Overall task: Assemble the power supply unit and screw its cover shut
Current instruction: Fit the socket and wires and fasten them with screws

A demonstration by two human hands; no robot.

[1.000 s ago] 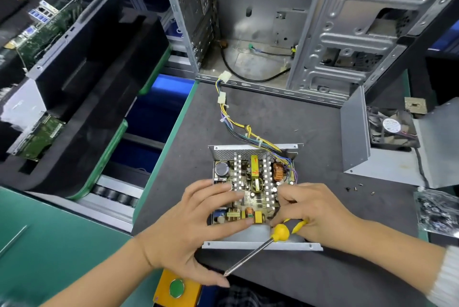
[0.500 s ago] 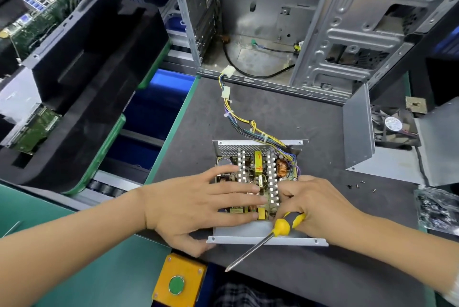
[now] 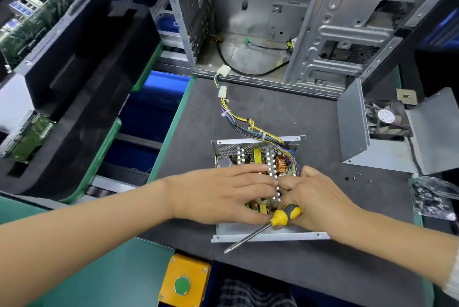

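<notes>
Both our hands on the open power supply unit (image 3: 250,155)

It sits on the grey counter (image 3: 285,113); our left hand (image 3: 221,195) lies flat-fingered on the circuit board, our right hand (image 3: 315,197) grips the yellow-handled screwdriver (image 3: 278,219). The cover (image 3: 372,143) stands apart, right.

The left hand (image 3: 223,195) lies flat over the middle of the board (image 3: 258,157), hiding the parts beneath it. The right hand (image 3: 320,200) covers the board's right side, and most of the screwdriver (image 3: 280,217) handle is hidden in its curled fingers (image 3: 288,186). The left fingertips are lost behind the heatsink (image 3: 273,177). The screws (image 3: 355,177) on the tabletop (image 3: 323,120) are too small to count surely. The bag (image 3: 432,195) is cut off at the right edge, its contents unclear. The case (image 3: 323,21) top is cut off.
</notes>
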